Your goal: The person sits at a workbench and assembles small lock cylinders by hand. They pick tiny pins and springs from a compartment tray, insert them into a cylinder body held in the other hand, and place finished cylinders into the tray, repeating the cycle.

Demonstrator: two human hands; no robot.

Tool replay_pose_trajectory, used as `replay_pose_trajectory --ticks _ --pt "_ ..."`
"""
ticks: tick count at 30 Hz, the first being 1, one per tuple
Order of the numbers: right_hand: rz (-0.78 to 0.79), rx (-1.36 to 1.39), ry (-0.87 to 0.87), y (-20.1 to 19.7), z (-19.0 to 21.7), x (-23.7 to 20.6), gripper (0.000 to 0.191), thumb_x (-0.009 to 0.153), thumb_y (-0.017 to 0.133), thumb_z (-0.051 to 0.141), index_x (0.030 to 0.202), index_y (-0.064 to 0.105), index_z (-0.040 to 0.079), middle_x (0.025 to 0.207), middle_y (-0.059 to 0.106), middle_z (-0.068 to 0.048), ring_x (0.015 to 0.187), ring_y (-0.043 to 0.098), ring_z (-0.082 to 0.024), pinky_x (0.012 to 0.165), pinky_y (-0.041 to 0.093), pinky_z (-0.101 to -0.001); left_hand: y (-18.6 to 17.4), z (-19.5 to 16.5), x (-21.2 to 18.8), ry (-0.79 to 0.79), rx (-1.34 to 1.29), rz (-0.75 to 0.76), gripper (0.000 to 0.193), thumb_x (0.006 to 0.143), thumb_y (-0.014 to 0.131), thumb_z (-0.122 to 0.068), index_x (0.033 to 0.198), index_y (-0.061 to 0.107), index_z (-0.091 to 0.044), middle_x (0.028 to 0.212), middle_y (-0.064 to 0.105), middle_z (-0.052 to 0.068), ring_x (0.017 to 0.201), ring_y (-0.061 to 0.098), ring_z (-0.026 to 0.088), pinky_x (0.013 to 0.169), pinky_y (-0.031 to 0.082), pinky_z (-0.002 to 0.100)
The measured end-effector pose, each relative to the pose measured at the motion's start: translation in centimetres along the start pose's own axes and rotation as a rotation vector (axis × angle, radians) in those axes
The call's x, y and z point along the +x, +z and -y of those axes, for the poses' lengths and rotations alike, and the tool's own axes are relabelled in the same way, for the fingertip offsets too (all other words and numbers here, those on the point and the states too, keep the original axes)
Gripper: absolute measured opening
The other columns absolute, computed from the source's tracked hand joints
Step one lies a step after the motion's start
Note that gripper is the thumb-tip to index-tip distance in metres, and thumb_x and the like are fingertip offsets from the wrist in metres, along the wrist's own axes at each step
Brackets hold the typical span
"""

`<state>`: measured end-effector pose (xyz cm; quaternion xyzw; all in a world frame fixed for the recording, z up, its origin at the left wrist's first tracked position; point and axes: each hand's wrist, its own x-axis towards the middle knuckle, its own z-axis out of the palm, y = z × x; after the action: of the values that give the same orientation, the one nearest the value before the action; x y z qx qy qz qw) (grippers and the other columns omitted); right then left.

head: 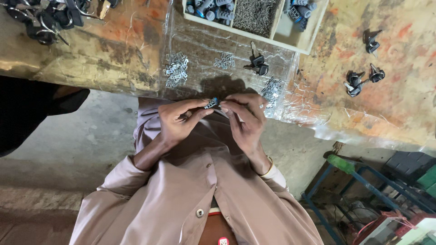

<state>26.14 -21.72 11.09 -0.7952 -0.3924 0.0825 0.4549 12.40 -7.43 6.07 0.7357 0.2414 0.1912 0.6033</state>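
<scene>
My left hand point(179, 120) and my right hand point(245, 119) meet just off the near edge of the workbench point(113, 59). Together they pinch a small lock cylinder point(211, 104), metal with a blue end. The left thumb and fingers grip it from the left, and the right fingertips touch its other end. On the bench just beyond my hands lie piles of small flat metal pieces point(176, 70), point(225, 60), point(272, 88). A black lock barrel with a key in it point(259, 66) lies among them.
A pale compartment tray point(313, 34) at the bench's back holds blue-grey cylinders and fine metal pins. Black keyed locks point(363, 79) lie to the right, with a heap of dark locks point(41, 20) at far left. A blue metal frame point(363, 174) stands lower right.
</scene>
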Motion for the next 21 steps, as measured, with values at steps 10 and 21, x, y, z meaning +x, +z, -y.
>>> replay_pose_trajectory --ticks 10,21 --pt "0.015 0.259 0.176 0.3 -0.6 -0.5 0.022 0.088 0.080 -0.007 0.107 0.075 0.003 0.104 0.075 -0.005 0.096 0.066 -0.019 0.085 0.052 -0.0302 -0.1 0.1 0.1 0.046 -0.029 0.019 0.025 0.087 0.086 -0.003 0.110 0.076 -0.001 0.111 0.078 0.012 0.082 0.077 0.013 0.064 0.059 0.023" --pt "-0.040 0.161 0.211 1.1 0.2 -0.3 0.021 0.081 0.083 -0.002 0.097 0.074 0.007 0.092 0.075 -0.002 0.084 0.066 -0.014 0.086 0.046 -0.0279 -0.2 0.0 0.3 0.091 -0.024 0.045 0.024 0.089 0.084 0.000 0.111 0.076 -0.001 0.114 0.077 0.013 0.094 0.079 0.018 0.073 0.064 0.025"
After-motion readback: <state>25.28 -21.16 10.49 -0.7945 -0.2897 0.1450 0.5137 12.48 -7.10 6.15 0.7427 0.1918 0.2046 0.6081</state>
